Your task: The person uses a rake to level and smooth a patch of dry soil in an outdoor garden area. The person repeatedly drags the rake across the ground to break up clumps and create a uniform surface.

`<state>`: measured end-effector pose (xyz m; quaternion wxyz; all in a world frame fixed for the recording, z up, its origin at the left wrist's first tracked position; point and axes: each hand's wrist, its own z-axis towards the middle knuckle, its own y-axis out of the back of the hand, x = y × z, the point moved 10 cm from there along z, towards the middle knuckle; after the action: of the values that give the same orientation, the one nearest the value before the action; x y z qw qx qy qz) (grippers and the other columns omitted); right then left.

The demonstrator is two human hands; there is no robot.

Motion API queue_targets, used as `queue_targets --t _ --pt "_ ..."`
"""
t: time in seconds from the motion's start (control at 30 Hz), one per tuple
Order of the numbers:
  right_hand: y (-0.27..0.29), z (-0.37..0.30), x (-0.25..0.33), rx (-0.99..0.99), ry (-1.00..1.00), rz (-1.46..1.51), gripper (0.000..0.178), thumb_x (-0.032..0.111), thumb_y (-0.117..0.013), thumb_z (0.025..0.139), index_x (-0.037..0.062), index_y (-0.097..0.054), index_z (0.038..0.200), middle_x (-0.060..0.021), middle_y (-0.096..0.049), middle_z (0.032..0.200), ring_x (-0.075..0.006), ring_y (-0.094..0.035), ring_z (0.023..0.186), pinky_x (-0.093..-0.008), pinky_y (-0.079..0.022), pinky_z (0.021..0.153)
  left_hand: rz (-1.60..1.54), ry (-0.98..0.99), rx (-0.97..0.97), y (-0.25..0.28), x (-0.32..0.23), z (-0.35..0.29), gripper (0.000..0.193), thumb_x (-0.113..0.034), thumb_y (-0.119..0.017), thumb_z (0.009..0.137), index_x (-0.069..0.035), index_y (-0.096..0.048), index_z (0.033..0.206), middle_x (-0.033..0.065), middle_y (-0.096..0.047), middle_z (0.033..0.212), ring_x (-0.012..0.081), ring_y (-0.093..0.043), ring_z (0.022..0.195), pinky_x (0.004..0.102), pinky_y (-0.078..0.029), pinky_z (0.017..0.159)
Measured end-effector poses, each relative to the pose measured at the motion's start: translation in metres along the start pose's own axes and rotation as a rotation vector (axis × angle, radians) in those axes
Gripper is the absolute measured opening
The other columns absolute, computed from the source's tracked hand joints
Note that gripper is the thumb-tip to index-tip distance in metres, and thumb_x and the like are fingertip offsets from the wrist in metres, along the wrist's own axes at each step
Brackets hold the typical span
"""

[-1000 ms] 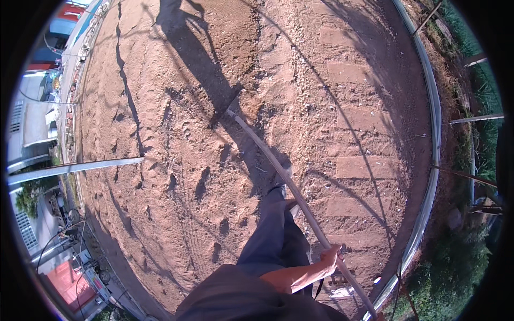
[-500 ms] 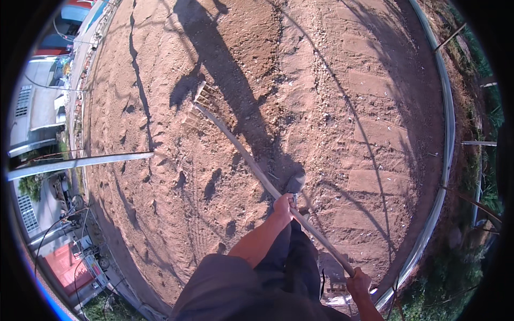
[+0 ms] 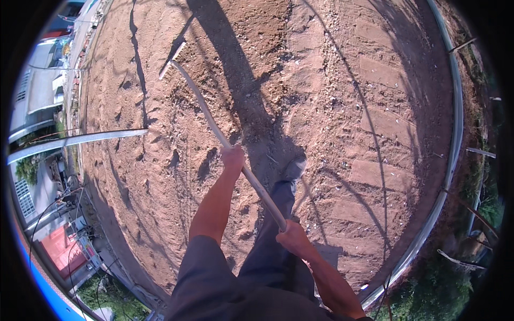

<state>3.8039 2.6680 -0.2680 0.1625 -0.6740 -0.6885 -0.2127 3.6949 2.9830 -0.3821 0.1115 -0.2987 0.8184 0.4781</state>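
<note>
A rake (image 3: 208, 113) with a long, slightly bent wooden handle slants from the lower middle to the upper left. My left hand (image 3: 232, 157) is wrapped round the middle of the handle. Close to the near end, my right hand (image 3: 292, 237) grips the same handle. The rake's wide toothed head (image 3: 172, 61) is at the far left over loose reddish soil (image 3: 155, 176), beside its own dark shadow; whether its teeth touch the ground I cannot tell.
One grey shoe (image 3: 294, 168) stands on the soil ahead of me. A pale post (image 3: 80, 144) juts in from the left. Several flat slabs (image 3: 377, 174) lie in a row at right, inside a curved pale edging (image 3: 456, 123). Buildings and plants border the plot.
The rake head has swung farther away and left. Both hands moved forward and left with the handle, the right one coming from the lower right edge toward the middle.
</note>
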Motion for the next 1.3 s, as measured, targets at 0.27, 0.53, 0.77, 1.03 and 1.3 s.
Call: queue_targets --t 0.27,0.53,0.77,1.03,1.3 --pt "-0.049 -0.215 -0.254 -0.079 -0.264 -0.077 0.036 0.024 -0.065 0.066 0.0024 -0.059 0.095 -0.022 -0.063 0.084 -0.038 -0.062 0.084 -0.045 -0.048 0.076 0.158 0.1 0.011 -0.057 0.103 -0.153 0.052 -0.025 -0.055 0.08 0.013 -0.038 0.111 0.0315 -0.058 0.102 0.0429 -0.06 0.095 0.0438 -0.049 0.085" --pt "-0.091 -0.455 -0.445 -0.427 -0.492 -0.324 0.018 0.014 -0.062 0.065 0.0062 -0.06 0.082 -0.0212 -0.062 0.071 -0.0403 -0.062 0.071 -0.0496 -0.048 0.065 -0.102 0.332 0.121 -0.142 0.255 -0.446 0.035 -0.015 -0.064 0.072 0.003 -0.05 0.099 0.0252 -0.061 0.087 0.0375 -0.062 0.081 0.0448 -0.047 0.071" --pt "-0.125 -0.607 -0.531 -0.67 -0.47 -0.512 0.027 0.007 -0.058 0.066 0.0044 -0.06 0.093 -0.0244 -0.054 0.087 -0.0413 -0.056 0.081 -0.048 -0.046 0.072 -0.673 0.908 0.665 -0.163 0.318 -0.636 0.021 -0.014 -0.063 0.079 -0.009 -0.046 0.068 0.0031 -0.045 0.058 0.0153 -0.047 0.045 0.0328 -0.047 0.043" --pt "-0.098 -0.612 -0.567 -0.447 -0.633 -0.147 0.028 0.012 -0.056 0.073 0.0027 -0.059 0.099 -0.0232 -0.062 0.085 -0.0391 -0.062 0.079 -0.0496 -0.05 0.066 -0.812 1.004 0.724 -0.143 0.288 -0.645 0.023 -0.013 -0.065 0.079 -0.007 -0.046 0.068 0.0041 -0.045 0.058 0.0176 -0.05 0.05 0.0358 -0.049 0.048" --pt "-0.112 -0.267 -0.313 -0.346 -0.288 -0.374 0.02 0.015 -0.062 0.07 0.0065 -0.056 0.087 -0.0195 -0.062 0.068 -0.0388 -0.063 0.066 -0.049 -0.05 0.063 -0.816 0.657 0.308 -0.06 0.261 -0.259 0.02 -0.015 -0.06 0.08 -0.01 -0.045 0.068 0.0032 -0.042 0.053 0.0163 -0.044 0.043 0.0347 -0.042 0.041"
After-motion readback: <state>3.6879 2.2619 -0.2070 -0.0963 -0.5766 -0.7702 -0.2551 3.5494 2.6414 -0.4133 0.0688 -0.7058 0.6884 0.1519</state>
